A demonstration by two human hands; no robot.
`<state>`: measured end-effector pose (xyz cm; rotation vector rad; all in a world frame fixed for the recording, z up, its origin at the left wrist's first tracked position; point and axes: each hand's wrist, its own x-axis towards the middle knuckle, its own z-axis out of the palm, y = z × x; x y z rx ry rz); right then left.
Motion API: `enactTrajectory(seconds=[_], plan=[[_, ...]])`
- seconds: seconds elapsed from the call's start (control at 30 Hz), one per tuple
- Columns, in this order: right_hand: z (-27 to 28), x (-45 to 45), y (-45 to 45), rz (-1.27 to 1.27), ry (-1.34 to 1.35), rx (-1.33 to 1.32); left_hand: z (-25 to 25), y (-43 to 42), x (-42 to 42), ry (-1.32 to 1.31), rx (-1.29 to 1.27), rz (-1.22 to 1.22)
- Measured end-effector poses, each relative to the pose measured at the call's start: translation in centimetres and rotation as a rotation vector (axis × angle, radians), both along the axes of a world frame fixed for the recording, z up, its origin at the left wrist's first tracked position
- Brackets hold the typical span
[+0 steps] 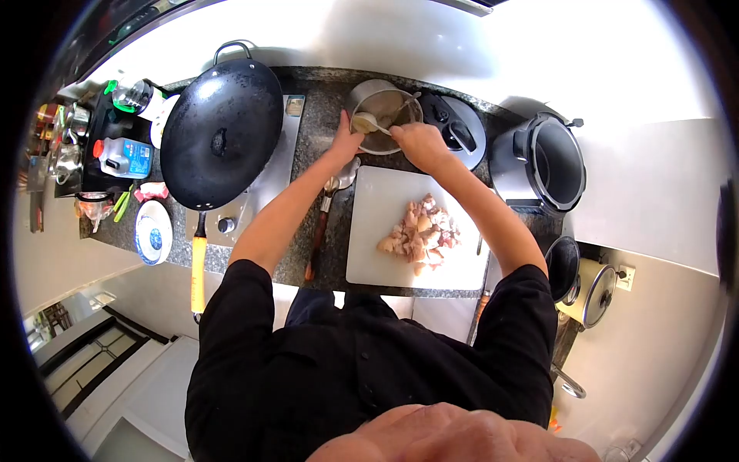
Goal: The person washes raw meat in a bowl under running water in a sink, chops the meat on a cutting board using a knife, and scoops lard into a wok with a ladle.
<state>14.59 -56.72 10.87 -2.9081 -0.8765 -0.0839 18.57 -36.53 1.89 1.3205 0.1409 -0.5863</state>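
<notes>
My left hand (346, 141) is closed around what looks like a small tan bowl (360, 126), at the near left rim of a metal pot (372, 88). My right hand (419, 145) grips the handle of a white spoon (371, 120), whose head is at the small bowl over the pot. A metal utensil handle leans on the pot's far right rim. Raw meat pieces (422, 233) are heaped on a white cutting board (369, 262) just below my hands. What the small bowl contains is too small to make out.
Left of my arm, a black wok (239, 115) sits on the stove. A wooden-handled spatula (319, 235) lies beside the board. Behind and right are a pressure cooker lid (469, 115) and an open pressure cooker (523, 165). Bottles (127, 158) and a patterned bowl (153, 232) stand far left.
</notes>
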Motion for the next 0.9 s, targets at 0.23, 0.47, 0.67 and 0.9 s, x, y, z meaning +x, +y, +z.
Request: enactTrajectory(seconds=[0.23, 0.47, 0.67, 0.9], plan=[[1.0, -2.2, -0.2, -0.208, -0.076, -0.069, 0.3, -0.7, 0.8, -0.225, 0.221, 0.041], [0.1, -1.7, -0.9, -0.158, -0.209, -0.072, -1.3, -1.5, 1.5, -0.423, 0.676, -0.002], [0.3, -3.0, -0.6, -0.197, -0.193, 0.035, 4.3, -2.0, -0.1, -0.174, 0.351, 0.065], [-1.8, -3.7, -0.6, -0.208, -0.143, 0.04, 1.1, -2.6, 0.5, -0.332, 0.585, 0.065]])
